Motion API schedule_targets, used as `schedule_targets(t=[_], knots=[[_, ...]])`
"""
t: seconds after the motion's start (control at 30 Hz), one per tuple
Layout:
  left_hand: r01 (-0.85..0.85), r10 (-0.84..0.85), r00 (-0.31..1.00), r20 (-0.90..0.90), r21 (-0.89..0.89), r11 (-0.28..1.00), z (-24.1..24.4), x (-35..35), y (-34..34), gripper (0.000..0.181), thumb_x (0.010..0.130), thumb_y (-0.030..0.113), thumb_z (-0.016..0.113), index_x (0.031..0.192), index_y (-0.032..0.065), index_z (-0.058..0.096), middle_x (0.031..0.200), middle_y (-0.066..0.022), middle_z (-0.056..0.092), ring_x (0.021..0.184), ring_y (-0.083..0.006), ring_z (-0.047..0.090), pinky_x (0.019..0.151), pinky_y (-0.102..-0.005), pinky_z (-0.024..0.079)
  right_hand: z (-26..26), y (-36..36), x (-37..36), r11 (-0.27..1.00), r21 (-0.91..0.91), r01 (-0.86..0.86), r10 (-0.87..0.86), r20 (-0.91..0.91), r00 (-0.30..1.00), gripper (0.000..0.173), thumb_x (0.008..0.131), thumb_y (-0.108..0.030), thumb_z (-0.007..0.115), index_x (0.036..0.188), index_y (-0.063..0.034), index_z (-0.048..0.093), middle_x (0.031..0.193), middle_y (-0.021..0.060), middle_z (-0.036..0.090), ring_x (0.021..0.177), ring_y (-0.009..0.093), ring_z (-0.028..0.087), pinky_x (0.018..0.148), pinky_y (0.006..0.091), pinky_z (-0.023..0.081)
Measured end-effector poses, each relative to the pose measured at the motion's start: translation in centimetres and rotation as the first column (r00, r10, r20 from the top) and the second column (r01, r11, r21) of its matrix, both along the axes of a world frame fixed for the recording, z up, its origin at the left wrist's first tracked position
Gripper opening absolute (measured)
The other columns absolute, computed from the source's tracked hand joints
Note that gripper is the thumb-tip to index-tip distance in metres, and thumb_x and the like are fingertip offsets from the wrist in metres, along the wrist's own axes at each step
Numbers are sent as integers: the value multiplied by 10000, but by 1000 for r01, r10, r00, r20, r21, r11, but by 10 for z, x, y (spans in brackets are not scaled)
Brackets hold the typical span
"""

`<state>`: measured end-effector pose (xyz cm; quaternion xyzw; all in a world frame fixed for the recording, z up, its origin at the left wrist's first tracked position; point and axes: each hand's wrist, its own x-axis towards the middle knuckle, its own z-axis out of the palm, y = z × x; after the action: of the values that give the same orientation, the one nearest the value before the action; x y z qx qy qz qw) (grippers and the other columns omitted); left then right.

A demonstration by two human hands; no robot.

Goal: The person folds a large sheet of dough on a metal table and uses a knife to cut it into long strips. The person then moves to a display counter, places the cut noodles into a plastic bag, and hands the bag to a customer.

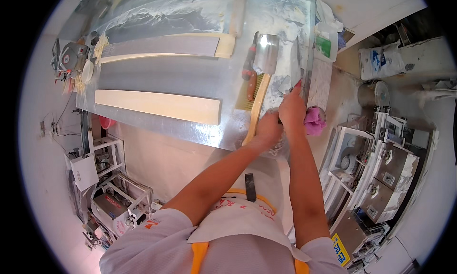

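My left hand [269, 125] is at the near right corner of a metal worktable, close to the handle of a wooden bench brush [262, 93]. My right hand [293, 106] is just beside it, its fingers bent near the table's right edge. Something red shows at its fingertips, and a dark bit shows between the hands; whether either hand grips anything is hidden. Beyond the right hand lies a long pointed metal blade [295, 58]. A metal scoop [267, 49] with a wooden handle and a tool with a red and black handle [249, 63] lie by the brush.
Two flat dough strips lie leftward: a near one [159, 106] and a far one [225, 47] under a grey flat bar [164, 46]. Dough scraps [101, 47] sit at the left end. A pink cloth [314, 121] hangs at right. Machines [387, 167] stand on the floor.
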<state>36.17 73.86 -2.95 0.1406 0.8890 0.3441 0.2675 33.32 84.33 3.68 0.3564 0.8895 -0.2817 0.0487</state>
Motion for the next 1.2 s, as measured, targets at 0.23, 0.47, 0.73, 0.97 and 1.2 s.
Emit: schedule_targets(t=[0.23, 0.47, 0.73, 0.97, 1.2], knots=[[-172, 156, 985, 77, 289, 942, 60, -1, -66, 209, 905, 157, 632, 996, -3, 732, 1028, -178, 712, 984, -345, 709, 881, -461, 556, 0, 3, 9, 997, 73, -15, 25, -134, 991, 368, 994, -203, 628, 1231, 32, 474, 983, 303, 722, 915, 503, 705, 784, 594, 543], [-795, -239, 531, 813, 576, 193, 90, -8, -256, 419, 810, 110, 598, 1183, -54, 698, 1217, -189, 671, 1144, -357, 660, 1104, -537, 483, 103, -59, 50, 876, -481, -36, -64, -189, 980, 377, 901, -283, 812, 930, -1, 563, 700, 38, 536, 644, 138, 554, 601, 345, 459], [-876, -469, 482, 740, 422, -235, 203, -8, -446, 668, 752, 213, 601, 1356, -70, 572, 1267, -169, 637, 1229, -369, 605, 1211, -602, 365, 114, -280, 41, 821, -561, -106, -88, -308, 947, 347, 921, -221, 818, 810, -74, 524, 667, -40, 452, 498, 61, 392, 437, 266, 305], [-869, -438, 425, 792, 222, -442, 189, 2, -624, 284, 846, 267, 553, 825, 15, 682, 1017, -152, 687, 1125, -384, 643, 1177, -662, 398, 109, -475, -12, 672, -691, -264, 9, -349, 937, 269, 978, -204, 756, 868, -81, 545, 549, -35, 461, 385, 56, 397, 373, 244, 304], [-853, -459, 387, 799, 122, -507, 177, -11, -755, 374, 961, 359, 523, 814, 40, 651, 867, -128, 626, 958, -312, 643, 1068, -550, 503, 119, -612, -107, 674, -668, -314, 136, -305, 942, 302, 953, -198, 778, 805, -90, 538, 536, -36, 456, 402, 59, 405, 391, 251, 322]])
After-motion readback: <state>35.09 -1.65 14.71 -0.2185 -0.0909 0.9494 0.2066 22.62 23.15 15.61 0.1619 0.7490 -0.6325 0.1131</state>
